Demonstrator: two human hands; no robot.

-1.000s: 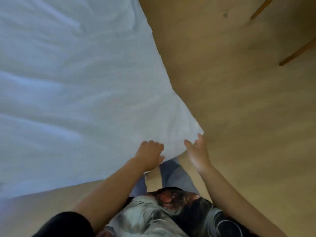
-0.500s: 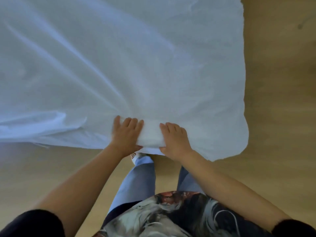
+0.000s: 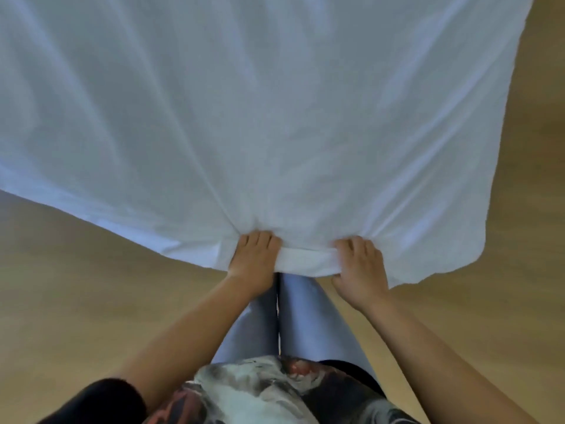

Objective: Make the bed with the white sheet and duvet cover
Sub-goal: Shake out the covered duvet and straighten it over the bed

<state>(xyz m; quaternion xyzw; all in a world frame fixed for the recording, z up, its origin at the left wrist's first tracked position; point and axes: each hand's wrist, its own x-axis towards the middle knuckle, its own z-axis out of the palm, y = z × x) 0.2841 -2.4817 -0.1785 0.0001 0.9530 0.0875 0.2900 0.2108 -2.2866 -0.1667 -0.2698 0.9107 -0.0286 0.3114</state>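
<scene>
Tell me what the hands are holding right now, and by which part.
Both hold the white sheet by its near edge: the left hand and right hand sit side by side, fingers curled over a bunched stretch of the hem.

This looks like a room in a home, probably a bedroom. A large white sheet (image 3: 275, 117) spreads above a warm wood-toned floor (image 3: 76, 301). The person standing at its near edge wears everyday clothes: light blue jeans (image 3: 308, 319) and a printed top (image 3: 260, 390).

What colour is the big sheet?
The sheet is white, with bluish shadows in its folds; the head view shows it.
</scene>
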